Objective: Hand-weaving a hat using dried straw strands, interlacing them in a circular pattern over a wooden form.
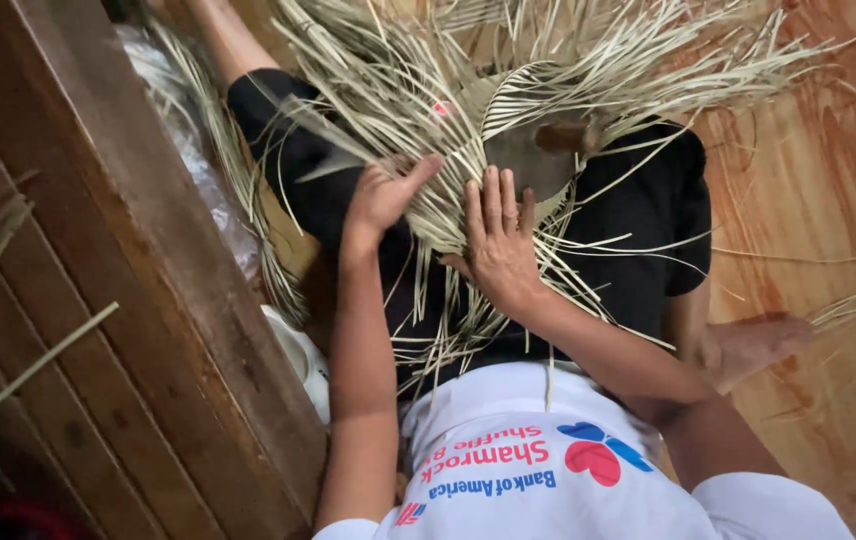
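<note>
Pale, flat, stiff straw strips fan over the lap in a half-woven mat, left hand pinching several strands, right hand pressed open-palmed upon them.

Head view: your left hand pinches pale straw strips, while your right hand lies flat, fingers spread, on the half-woven straw piece across your lap, above the reddish wooden floor; a wooden frame stands at left.
</note>
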